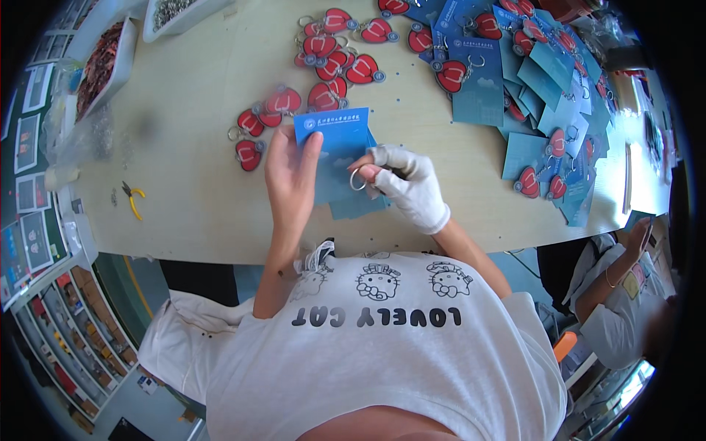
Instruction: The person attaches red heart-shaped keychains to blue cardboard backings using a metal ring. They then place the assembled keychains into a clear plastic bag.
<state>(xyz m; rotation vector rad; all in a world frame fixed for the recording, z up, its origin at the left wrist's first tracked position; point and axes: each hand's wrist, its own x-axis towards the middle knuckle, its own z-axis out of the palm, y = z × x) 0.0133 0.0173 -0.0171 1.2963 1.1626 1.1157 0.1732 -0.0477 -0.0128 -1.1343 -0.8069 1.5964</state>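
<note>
My left hand (288, 180) holds blue cards (334, 147) upright over the table, its thumb lying across the front one. More than one card shows in the grip, with edges sticking out below and to the right. My right hand (412, 187) wears a white glove that leaves the fingertips bare. Thumb and fingers pinch a metal key ring (357, 179) close to the right edge of the cards; whatever hangs from the ring is mostly hidden by the fingers. Just beyond my left hand lie several red keychains (250, 154) with rings.
More red keychains (321, 45) are scattered farther back. To the right, blue cards with keychains attached (544, 81) form a spread pile. Yellow-handled pliers (134, 200) lie at left, near a white bin (123, 73) of dark red pieces. Another person (625, 301) sits at far right.
</note>
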